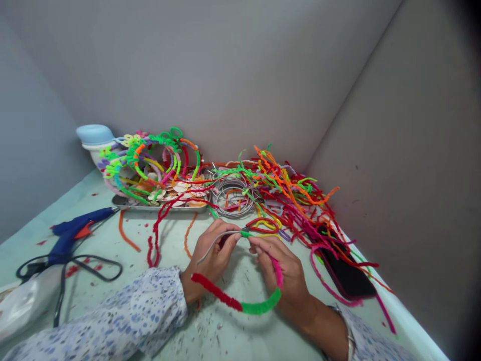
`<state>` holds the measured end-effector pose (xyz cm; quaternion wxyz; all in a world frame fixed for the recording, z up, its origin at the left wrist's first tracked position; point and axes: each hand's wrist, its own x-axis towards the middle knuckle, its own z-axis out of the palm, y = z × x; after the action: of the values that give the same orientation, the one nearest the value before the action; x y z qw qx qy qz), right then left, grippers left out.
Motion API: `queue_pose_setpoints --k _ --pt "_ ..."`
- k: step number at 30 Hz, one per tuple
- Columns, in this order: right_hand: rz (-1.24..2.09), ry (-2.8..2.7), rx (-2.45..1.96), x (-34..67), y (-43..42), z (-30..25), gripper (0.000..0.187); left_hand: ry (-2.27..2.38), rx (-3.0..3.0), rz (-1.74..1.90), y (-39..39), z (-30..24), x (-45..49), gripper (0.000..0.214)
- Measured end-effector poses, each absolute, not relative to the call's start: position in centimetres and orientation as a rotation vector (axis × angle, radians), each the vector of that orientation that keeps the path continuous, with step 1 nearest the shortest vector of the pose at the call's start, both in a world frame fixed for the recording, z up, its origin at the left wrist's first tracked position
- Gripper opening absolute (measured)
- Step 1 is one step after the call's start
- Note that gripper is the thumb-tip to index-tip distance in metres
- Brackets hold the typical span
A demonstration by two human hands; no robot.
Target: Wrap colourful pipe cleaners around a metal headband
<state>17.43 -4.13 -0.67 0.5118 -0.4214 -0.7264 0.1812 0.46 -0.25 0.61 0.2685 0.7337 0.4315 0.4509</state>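
Both my hands hold a curved headband (262, 307) at the middle of the table. Its wrapped part runs red, green and pink, in fuzzy pipe cleaner; the other end is bare grey band (210, 245). My left hand (210, 253) pinches the band beside a short green wrap (246, 234). Just right of that wrap, my right hand (283, 271) closes its fingers round the band, hiding part of the pink stretch. A thin yellow-green strand sticks out above the right fingers. Red-handled scissors or pliers (263, 224) lie directly behind the hands.
Finished fuzzy headbands (141, 165) rest on a metal tray (165, 208) of shells, near a blue-capped white bottle (95, 135). Coiled wire (233, 198) and heaped pipe cleaners (289, 190) lie to the right, beside a phone (349, 273). A blue glue gun (75, 230) with its cord lies left.
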Motion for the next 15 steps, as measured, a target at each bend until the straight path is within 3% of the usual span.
queue_pose_setpoints --k 15 --pt "0.412 -1.769 -1.0 17.3 -4.18 -0.68 0.033 1.211 2.039 1.217 -0.45 1.02 0.38 0.014"
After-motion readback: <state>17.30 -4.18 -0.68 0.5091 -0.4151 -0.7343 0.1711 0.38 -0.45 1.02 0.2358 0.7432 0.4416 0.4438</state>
